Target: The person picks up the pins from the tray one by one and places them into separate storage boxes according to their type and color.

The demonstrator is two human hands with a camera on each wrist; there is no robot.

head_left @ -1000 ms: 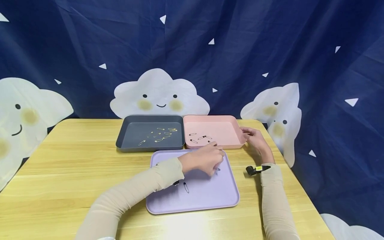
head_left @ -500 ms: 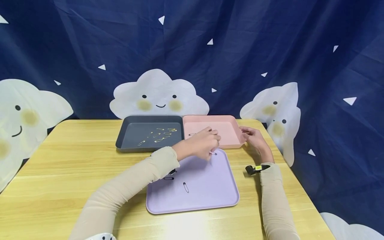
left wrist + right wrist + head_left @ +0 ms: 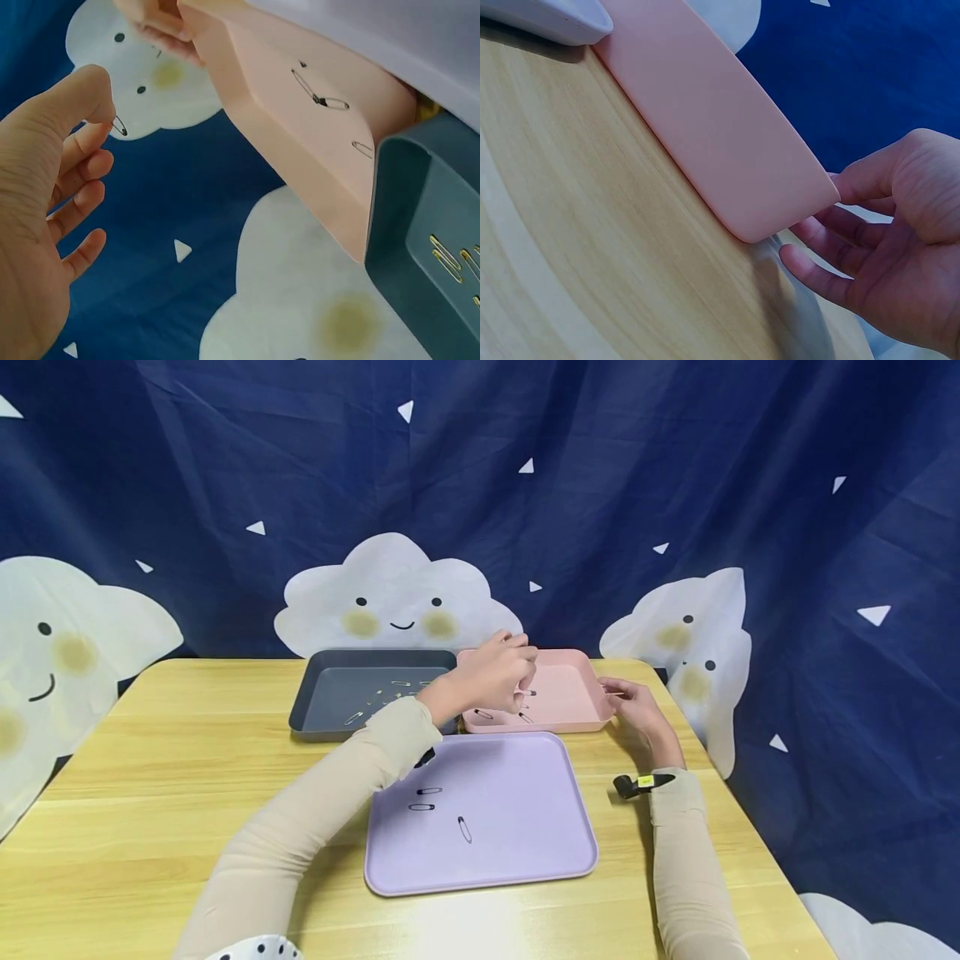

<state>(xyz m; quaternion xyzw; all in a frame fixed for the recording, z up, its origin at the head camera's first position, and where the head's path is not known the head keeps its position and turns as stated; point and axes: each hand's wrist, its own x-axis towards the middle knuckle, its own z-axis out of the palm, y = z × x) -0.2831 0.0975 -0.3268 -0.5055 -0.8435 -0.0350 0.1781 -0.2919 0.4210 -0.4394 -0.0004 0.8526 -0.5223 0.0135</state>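
Note:
My left hand (image 3: 489,675) is raised over the left part of the pink tray (image 3: 566,689). Between thumb and index finger it pinches a dark safety pin (image 3: 119,127), its other fingers loosely bent. Inside the pink tray lie several dark safety pins, such as one pin (image 3: 333,103) in the left wrist view; my left hand covers some in the head view. At the tray's right end my right hand (image 3: 636,703) grips the wall, thumb at the rim corner. On the lilac tray (image 3: 517,835) lie three dark safety pins (image 3: 465,829) left of its middle.
A dark grey tray (image 3: 321,693) with several gold safety pins (image 3: 353,717) adjoins the pink tray on the left. All trays stand on a wooden table (image 3: 187,760). A blue curtain (image 3: 600,510) with cloud prints hangs just behind the table's back edge.
My left hand has moved up and away from the lilac tray to over the pink tray, carrying a safety pin. My right hand has stayed at the pink tray's right end.

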